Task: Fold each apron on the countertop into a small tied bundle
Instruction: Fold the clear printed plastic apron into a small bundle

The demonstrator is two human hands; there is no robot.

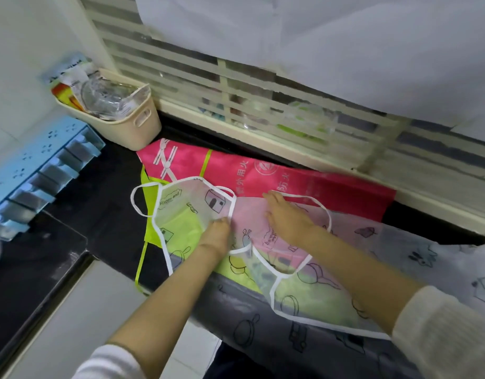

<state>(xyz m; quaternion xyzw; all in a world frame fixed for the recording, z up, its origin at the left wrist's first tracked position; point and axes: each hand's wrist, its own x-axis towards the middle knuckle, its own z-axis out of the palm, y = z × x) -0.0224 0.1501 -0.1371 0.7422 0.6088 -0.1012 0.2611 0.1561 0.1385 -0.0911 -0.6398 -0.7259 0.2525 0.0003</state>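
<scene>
Translucent white-trimmed apron [263, 258] spread flat over pink-and-green apron [304, 184], on dark countertop [99, 192]

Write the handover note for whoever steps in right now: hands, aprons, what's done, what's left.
Left hand: pinches the translucent apron at a fold near its bib.
Right hand: lies flat on the same apron.
Aprons: the translucent one is spread over the pink apron on the black countertop, its lower part hanging off the front edge.
Done: no bundle yet.
Left: fold and tie both.

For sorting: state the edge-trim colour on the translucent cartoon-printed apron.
White trim, clearest in the head view.
</scene>
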